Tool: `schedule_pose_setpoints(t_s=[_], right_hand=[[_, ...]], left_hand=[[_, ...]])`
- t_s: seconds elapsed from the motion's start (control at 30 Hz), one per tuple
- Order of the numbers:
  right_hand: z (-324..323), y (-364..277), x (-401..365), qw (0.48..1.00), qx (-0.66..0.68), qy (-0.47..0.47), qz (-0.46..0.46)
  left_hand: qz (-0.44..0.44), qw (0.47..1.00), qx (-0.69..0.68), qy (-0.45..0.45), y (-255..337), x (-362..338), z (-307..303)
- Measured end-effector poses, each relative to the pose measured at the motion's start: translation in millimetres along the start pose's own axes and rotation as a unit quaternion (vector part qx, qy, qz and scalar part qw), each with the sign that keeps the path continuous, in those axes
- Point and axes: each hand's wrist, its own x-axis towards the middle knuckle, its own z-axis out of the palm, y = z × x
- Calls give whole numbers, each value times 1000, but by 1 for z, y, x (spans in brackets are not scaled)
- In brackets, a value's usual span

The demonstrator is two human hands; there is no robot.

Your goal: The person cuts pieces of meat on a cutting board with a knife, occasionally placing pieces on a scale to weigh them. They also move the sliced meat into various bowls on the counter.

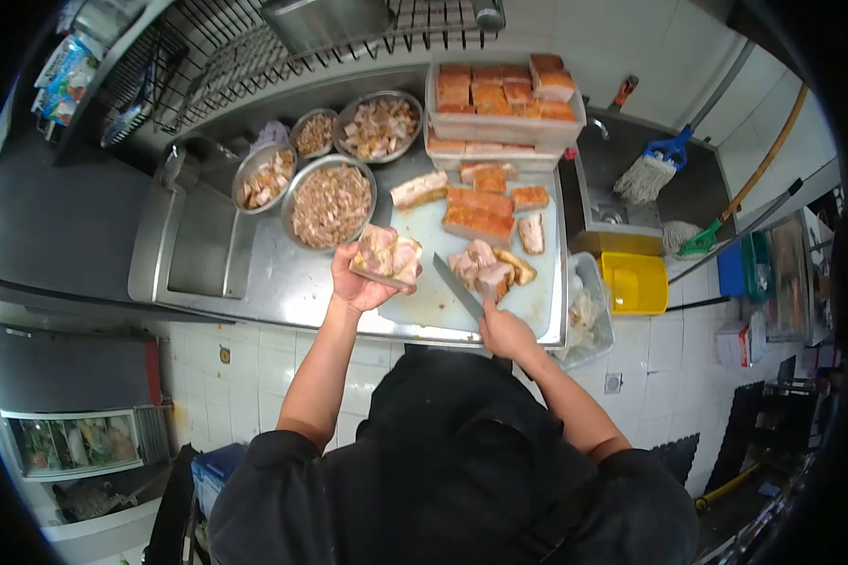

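Note:
My left hand (360, 281) is wrapped round a pale slab of meat (389, 256), raised above the left part of the white cutting board (424, 306). In my right hand (507, 331) is a knife (458, 290), its wide blade slanting up and left over the board. Cut meat pieces (481, 266) lie in a pile just beyond the blade. Farther back on the board rest blocks of roasted pork with orange-brown skin (479, 212), a pale strip of pork (419, 190) and smaller chunks.
Stacked plastic tubs (504, 124) of pork blocks stand behind the board. Several metal bowls of chopped meat, among them a large bowl (371, 209), sit to the left, near a sink (207, 240). At right are a mop (647, 179), a yellow basin (634, 282) and a clear bin (589, 315).

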Motion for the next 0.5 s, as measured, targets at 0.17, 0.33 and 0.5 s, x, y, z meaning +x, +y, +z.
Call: schedule_pose_setpoints(t_s=[0.17, 0.33, 0.5], right_hand=[[12, 14, 10, 1000, 12, -16, 8], [2, 13, 20, 999, -35, -13, -23], [11, 18, 24, 1000, -22, -7, 2]], left_hand=[[118, 926, 357, 24, 96, 43, 105], [358, 646, 675, -15, 213, 92, 339], [374, 478, 794, -29, 275, 171, 507]])
